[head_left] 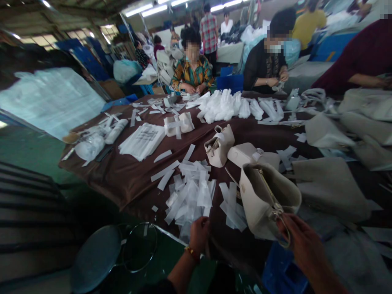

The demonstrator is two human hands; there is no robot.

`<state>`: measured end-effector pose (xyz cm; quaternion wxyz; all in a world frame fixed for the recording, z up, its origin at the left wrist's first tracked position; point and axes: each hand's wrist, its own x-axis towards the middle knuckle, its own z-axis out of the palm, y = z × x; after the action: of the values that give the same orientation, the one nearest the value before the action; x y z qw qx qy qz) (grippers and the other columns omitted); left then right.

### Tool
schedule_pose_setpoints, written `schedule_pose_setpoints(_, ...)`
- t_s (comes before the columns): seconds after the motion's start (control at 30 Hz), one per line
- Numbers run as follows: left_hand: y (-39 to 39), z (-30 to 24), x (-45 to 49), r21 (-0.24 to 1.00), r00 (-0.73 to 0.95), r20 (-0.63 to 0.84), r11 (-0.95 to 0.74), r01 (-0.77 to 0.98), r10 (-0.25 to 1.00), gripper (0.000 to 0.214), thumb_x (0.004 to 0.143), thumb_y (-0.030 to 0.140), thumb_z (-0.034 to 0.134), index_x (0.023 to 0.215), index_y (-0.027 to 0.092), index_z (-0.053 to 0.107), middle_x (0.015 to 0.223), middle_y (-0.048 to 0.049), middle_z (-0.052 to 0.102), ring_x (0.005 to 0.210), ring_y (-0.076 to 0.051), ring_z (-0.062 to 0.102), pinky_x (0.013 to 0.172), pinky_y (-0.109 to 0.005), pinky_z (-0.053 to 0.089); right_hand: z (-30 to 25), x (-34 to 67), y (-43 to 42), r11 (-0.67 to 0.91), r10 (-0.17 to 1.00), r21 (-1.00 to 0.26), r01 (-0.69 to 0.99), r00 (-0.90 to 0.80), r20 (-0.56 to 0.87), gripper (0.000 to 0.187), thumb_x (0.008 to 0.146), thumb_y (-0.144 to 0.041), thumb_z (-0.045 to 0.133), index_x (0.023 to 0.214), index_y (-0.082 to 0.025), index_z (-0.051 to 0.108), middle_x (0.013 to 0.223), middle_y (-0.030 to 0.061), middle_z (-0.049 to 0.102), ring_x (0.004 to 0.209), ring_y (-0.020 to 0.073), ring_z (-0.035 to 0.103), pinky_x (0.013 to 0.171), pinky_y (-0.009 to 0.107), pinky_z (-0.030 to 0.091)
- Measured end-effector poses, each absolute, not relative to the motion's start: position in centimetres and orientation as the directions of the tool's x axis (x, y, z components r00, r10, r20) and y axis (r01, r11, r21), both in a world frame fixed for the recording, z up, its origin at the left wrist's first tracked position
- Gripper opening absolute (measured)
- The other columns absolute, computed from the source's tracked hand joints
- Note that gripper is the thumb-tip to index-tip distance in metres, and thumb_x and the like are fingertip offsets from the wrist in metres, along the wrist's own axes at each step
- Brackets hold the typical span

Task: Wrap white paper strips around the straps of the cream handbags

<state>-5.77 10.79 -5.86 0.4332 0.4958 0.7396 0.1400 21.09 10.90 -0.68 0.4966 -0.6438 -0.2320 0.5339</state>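
Print on white bag stack, 9 o'clock from view centre: too small to read. Beige handbag sits at 4 o'clock, top open, near the table edge. Right hand, 4 o'clock, is clamped on its handle. Left hand, 6 o'clock: fingers curled at the near end of the white strip pile; can't tell if they grip a strip. Bare brown cloth at 8 o'clock gives sideways room. Past the edge: stool at 7–8, blue crate at 5. Tight at 3: handbags crowd in.
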Motion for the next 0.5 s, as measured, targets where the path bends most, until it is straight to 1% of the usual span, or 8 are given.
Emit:
schedule_pose_setpoints(0.1,13.0,-8.1,-7.2,0.529,-0.230,-0.467,0.478,0.701,0.854,0.036,0.080,0.021,0.047,0.109,0.002,0.055,0.108,-0.0204,0.060,0.101,-0.025,0.055,0.089,-0.034,0.038,-1.7,21.3,9.5,-0.423,0.845,-0.890,-0.171,0.281,-0.456,0.041,0.063,-0.057,0.067,0.067,-0.017,0.057,0.056,-0.0021,0.051,0.050,0.0077,0.041,0.045,0.019,0.034)
schedule_pose_setpoints(0.17,13.7,-9.4,-7.1,0.470,-0.234,-0.465,0.462,0.753,0.854,0.033,0.078,0.022,0.051,0.105,0.003,0.057,0.109,-0.0213,0.059,0.103,-0.026,0.054,0.089,-0.034,0.037,-2.8,20.5,8.3,-0.469,0.827,-0.868,-0.164,0.263,-0.497,0.040,0.064,-0.057,0.065,0.069,-0.017,0.059,0.057,-0.0011,0.053,0.052,0.0093,0.043,0.046,0.020,0.036)
schedule_pose_setpoints(0.27,13.9,-10.4,-6.4,0.413,-0.215,-0.474,0.431,0.802,0.854,0.023,0.081,0.023,0.046,0.089,0.009,0.062,0.097,-0.0176,0.063,0.094,-0.025,0.058,0.080,-0.033,0.040,-4.1,19.2,6.8,-0.511,0.792,-0.848,-0.143,0.305,-0.529,0.040,0.067,-0.058,0.061,0.069,-0.018,0.059,0.056,-0.0006,0.053,0.051,0.0110,0.044,0.046,0.022,0.036)
schedule_pose_setpoints(0.33,13.8,-10.1,-6.2,0.398,-0.200,-0.460,0.402,0.825,0.865,0.025,0.084,0.023,0.041,0.080,0.011,0.063,0.087,-0.0146,0.065,0.087,-0.023,0.059,0.074,-0.032,0.039,-4.3,18.8,6.2,-0.532,0.781,-0.844,-0.073,0.344,-0.522,0.043,0.071,-0.061,0.054,0.070,-0.018,0.060,0.059,0.0017,0.057,0.054,0.0138,0.048,0.048,0.025,0.039)
schedule_pose_setpoints(0.37,13.6,-9.6,-6.2,0.398,-0.191,-0.444,0.384,0.833,0.875,0.026,0.085,0.024,0.040,0.077,0.012,0.062,0.083,-0.0131,0.064,0.083,-0.022,0.060,0.072,-0.031,0.039,-4.1,18.8,6.1,-0.537,0.786,-0.844,-0.006,0.361,-0.503,0.045,0.072,-0.062,0.051,0.073,-0.018,0.061,0.063,0.0037,0.060,0.058,0.0162,0.052,0.051,0.027,0.042)
schedule_pose_setpoints(0.4,13.4,-8.8,-6.3,0.402,-0.184,-0.424,0.366,0.839,0.887,0.027,0.085,0.026,0.039,0.076,0.013,0.061,0.082,-0.0116,0.064,0.080,-0.021,0.059,0.069,-0.030,0.039,-3.7,18.9,5.9,-0.525,0.798,-0.847,0.086,0.396,-0.454,0.047,0.071,-0.064,0.050,0.078,-0.018,0.062,0.070,0.0061,0.063,0.064,0.0194,0.055,0.057,0.030,0.045)
schedule_pose_setpoints(0.43,13.0,-7.9,-6.4,0.409,-0.172,-0.403,0.345,0.845,0.899,0.028,0.086,0.029,0.039,0.075,0.015,0.060,0.082,-0.0099,0.063,0.078,-0.020,0.059,0.068,-0.029,0.039,-3.1,19.0,5.6,-0.486,0.819,-0.851,0.199,0.444,-0.364,0.050,0.070,-0.064,0.051,0.084,-0.018,0.062,0.079,0.0089,0.065,0.073,0.0233,0.058,0.066,0.035,0.048)
schedule_pose_setpoints(0.5,11.9,-5.8,-6.5,0.459,-0.126,-0.337,0.280,0.843,0.933,0.028,0.086,0.034,0.039,0.077,0.016,0.059,0.083,-0.0074,0.061,0.077,-0.018,0.058,0.069,-0.028,0.039,-1.8,18.7,5.0,-0.345,0.858,-0.837,0.425,0.505,-0.097,0.051,0.067,-0.062,0.055,0.093,-0.018,0.062,0.096,0.0129,0.065,0.093,0.0293,0.057,0.085,0.044,0.044)
